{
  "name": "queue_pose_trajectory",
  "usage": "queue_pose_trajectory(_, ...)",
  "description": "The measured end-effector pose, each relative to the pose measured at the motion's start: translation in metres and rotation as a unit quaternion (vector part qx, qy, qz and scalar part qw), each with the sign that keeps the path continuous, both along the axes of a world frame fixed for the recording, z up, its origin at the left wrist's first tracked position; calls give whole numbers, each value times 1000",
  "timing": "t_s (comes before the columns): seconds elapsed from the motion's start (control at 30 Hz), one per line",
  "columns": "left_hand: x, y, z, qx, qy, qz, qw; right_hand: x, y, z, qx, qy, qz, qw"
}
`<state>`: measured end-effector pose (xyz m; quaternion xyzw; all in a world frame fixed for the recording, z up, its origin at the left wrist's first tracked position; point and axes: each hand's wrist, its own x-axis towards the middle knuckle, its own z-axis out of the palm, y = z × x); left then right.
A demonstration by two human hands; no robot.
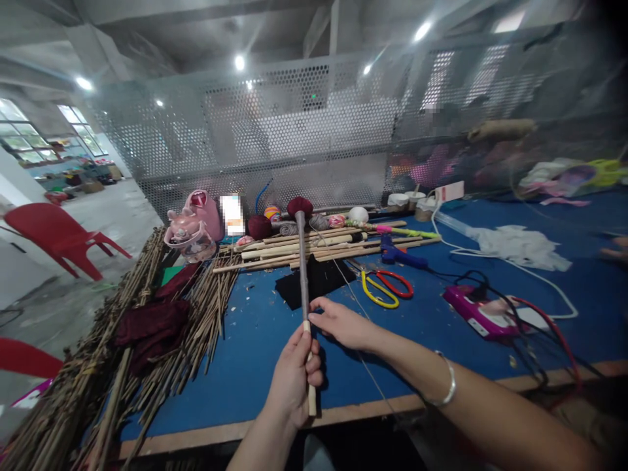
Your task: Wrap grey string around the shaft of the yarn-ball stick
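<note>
1. Grey wrapping covers the far length of the stick (303, 275), which is held over the near part of the desk (255, 360) and points away from the person. It stops at bare pale wood; if that edge is not fastened, it could loosen there.

2. The left hand (294, 369) is curled round the stick's bare near end. Too slack a grip might let the stick roll and twist the wrapping.

3. The right hand (346, 325) is bent, with its fingertips at the stick where grey meets wood. Whether they pinch a loose end I cannot tell; a slip there could leave the edge uneven.

4. A dark-red knob (300, 207) shows at the stick's far end. Its weight, so far from the left hand, could make the stick dip, or knock it against the yarn ball (318, 223) just right of that end.

5. A pale thread (375, 378) slants down to the right of the stick, passing the right wrist. It could catch on the bracelet (450, 383) if the arm shifts.

6. Scissors (385, 289) and a blue glue gun (400, 254) lie right of the stick; a wide sweep of the right hand could bump them or drag the gun's cord.
</note>
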<state>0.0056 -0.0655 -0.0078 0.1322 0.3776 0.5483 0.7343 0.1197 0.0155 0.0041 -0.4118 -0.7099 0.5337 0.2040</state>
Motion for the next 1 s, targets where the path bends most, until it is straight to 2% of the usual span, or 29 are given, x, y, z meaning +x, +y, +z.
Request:
queue_pose_trajectory(0.07, -2, 0, -1, -7, -20, -3, 1000, 18, 14, 2, 75, -45, -30, 996)
queue_pose_trajectory(0.13, -4, 1, -1, -11, -31, -5, 999, 45, 41, 7, 195, -81, -117, 970)
queue_pose_trajectory(0.2, -3, 0, -1, -11, -30, -3, 999, 78, 74, 11, 295, -165, -218, 916)
queue_pose_trajectory(0.23, -2, 0, 0, -11, -27, -1, 1000, 95, 91, 12, 315, -221, -270, 883)
queue_pose_trajectory(0.27, -2, 0, 1, -12, -22, 2, 1000, 111, 106, 13, 308, -284, -310, 853)
queue_pose_trajectory(0.33, 1, 0, 3, -18, -9, 13, 1000, 139, 133, 11, 249, -396, -356, 809)
queue_pose_trajectory(0.37, 2, 0, 4, -20, -1, 18, 1000, 149, 142, 8, 213, -439, -367, 792)
queue_pose_trajectory(0.43, 3, 0, 5, -21, 14, 25, 999, 162, 155, 3, 156, -484, -366, 779)
queue_pose_trajectory(0.5, 3, 0, 6, -18, 19, 24, 999, 167, 160, -2, 129, -495, -353, 784)
queue_pose_trajectory(0.6, 2, 1, 5, -13, 19, 24, 999, 165, 159, -2, 165, -484, -334, 792)
queue_pose_trajectory(0.8, 1, 1, 3, -10, 10, 14, 1000, 151, 137, 25, 262, -435, -370, 778)
queue_pose_trajectory(0.87, 2, 1, 2, -5, 7, 11, 1000, 144, 119, 36, 302, -350, -369, 806)
queue_pose_trajectory(1.0, 3, 1, 1, -2, 12, 10, 1000, 123, 67, 48, 318, -196, -229, 899)
